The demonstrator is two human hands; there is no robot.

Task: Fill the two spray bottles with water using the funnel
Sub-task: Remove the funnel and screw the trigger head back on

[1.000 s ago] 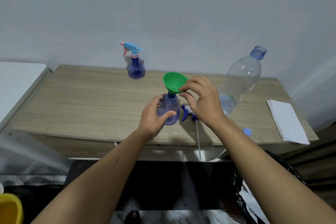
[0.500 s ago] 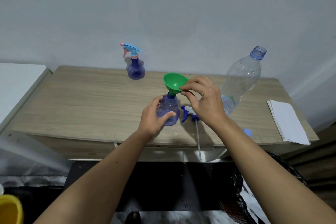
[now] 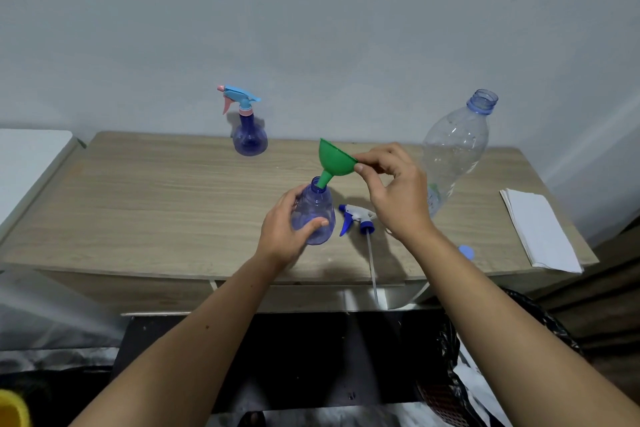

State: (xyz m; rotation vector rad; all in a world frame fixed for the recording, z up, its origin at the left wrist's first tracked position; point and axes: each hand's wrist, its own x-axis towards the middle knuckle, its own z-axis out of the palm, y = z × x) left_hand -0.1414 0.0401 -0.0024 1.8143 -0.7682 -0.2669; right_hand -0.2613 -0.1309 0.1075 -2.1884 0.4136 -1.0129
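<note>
Right hand (image 3: 398, 194) tilts funnel (image 3: 337, 159), seemingly inside held bottle (image 3: 315, 215).

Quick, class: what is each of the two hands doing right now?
Left hand: grips the open translucent purple spray bottle.
Right hand: pinches the rim of the tilted green plastic funnel.

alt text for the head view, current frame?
A right hand pinches a tilted green plastic funnel, spout at the mouth of an open blue spray bottle gripped by the left hand on a wooden table.
</note>
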